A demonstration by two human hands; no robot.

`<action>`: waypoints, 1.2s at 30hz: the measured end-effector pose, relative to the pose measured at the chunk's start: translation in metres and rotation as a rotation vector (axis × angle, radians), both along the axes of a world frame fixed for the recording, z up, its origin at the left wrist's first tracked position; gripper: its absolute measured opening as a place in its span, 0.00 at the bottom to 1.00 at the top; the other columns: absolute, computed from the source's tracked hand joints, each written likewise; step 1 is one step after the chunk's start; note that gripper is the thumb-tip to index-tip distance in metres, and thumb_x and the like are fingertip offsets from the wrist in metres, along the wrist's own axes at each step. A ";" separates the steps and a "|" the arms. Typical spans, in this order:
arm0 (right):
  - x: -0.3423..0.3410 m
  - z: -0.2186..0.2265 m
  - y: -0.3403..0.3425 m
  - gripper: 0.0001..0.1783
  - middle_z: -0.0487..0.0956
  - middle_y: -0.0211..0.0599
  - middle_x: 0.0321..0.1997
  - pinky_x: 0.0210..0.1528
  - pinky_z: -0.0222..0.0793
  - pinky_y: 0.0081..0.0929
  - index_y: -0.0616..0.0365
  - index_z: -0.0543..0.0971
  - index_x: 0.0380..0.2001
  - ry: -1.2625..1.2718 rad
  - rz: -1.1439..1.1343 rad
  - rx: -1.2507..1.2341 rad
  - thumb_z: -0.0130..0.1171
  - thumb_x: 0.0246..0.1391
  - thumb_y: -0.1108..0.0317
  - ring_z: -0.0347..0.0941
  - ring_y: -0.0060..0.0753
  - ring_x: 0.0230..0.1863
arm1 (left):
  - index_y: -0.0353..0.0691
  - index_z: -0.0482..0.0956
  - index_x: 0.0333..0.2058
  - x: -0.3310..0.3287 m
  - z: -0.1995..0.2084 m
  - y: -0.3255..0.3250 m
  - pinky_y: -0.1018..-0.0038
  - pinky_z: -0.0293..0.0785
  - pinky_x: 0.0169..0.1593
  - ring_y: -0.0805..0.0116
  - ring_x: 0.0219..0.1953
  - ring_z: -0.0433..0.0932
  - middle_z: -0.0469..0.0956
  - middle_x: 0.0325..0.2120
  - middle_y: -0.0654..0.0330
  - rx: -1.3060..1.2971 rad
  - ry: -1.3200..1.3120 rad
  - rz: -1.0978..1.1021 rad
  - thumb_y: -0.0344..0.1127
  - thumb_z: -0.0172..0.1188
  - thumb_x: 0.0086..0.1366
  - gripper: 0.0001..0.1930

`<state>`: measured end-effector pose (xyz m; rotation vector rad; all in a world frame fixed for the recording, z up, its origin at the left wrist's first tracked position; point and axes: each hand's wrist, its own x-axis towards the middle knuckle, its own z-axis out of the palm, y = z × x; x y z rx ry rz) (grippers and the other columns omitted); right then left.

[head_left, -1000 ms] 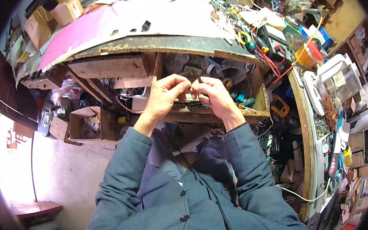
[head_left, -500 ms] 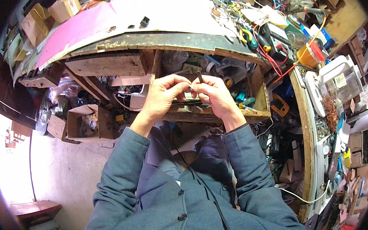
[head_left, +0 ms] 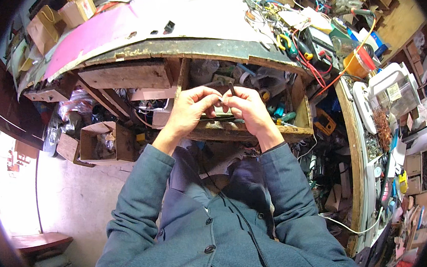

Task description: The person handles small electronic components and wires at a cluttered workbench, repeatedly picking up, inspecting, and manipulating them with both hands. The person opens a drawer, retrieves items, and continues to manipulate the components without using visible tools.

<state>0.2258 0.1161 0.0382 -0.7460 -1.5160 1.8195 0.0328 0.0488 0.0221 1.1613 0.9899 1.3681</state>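
Bare left hand (head_left: 190,107): fingertips pinched, right up beside the other's; anything gripped is too small to tell.
Bare right hand (head_left: 251,110): grasping a slim dark rod (head_left: 232,89)!
Rod: poking up from those fingers, above the open, cluttered wooden drawer (head_left: 303,112).

Compared with one second earlier, the left wrist (head_left: 167,139) and left sleeve (head_left: 141,188) are seen displaced slightly toward the left of the frame; the jacket's lower button (head_left: 209,249), at lower center, has been carried slightly leftward and upward.
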 end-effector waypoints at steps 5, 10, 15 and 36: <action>-0.002 0.005 -0.002 0.06 0.80 0.23 0.25 0.23 0.52 0.13 0.54 0.83 0.31 -0.018 -0.007 0.048 0.63 0.58 0.65 0.60 0.08 0.21 | 0.35 0.85 0.42 0.001 0.005 -0.003 0.80 0.77 0.35 0.80 0.29 0.78 0.83 0.30 0.66 0.011 0.049 0.066 0.32 0.62 0.72 0.08; -0.001 0.000 0.000 0.06 0.80 0.22 0.25 0.24 0.53 0.15 0.54 0.84 0.31 -0.032 -0.012 0.039 0.64 0.57 0.64 0.61 0.09 0.21 | 0.35 0.84 0.43 -0.001 -0.001 0.000 0.79 0.78 0.35 0.78 0.28 0.78 0.84 0.32 0.64 0.008 0.029 0.048 0.33 0.62 0.72 0.08; 0.000 0.009 -0.002 0.06 0.81 0.24 0.28 0.30 0.62 0.16 0.57 0.83 0.32 -0.043 -0.026 0.067 0.67 0.56 0.66 0.69 0.13 0.27 | 0.36 0.84 0.41 0.002 0.005 0.000 0.81 0.76 0.35 0.80 0.28 0.77 0.82 0.29 0.67 -0.002 0.017 0.062 0.33 0.62 0.72 0.07; -0.003 0.000 -0.008 0.04 0.80 0.23 0.27 0.30 0.62 0.16 0.58 0.83 0.32 -0.087 -0.104 0.266 0.65 0.58 0.70 0.68 0.11 0.27 | 0.35 0.83 0.38 0.000 -0.001 0.001 0.78 0.78 0.35 0.77 0.29 0.78 0.82 0.29 0.63 -0.041 0.050 0.025 0.36 0.62 0.73 0.10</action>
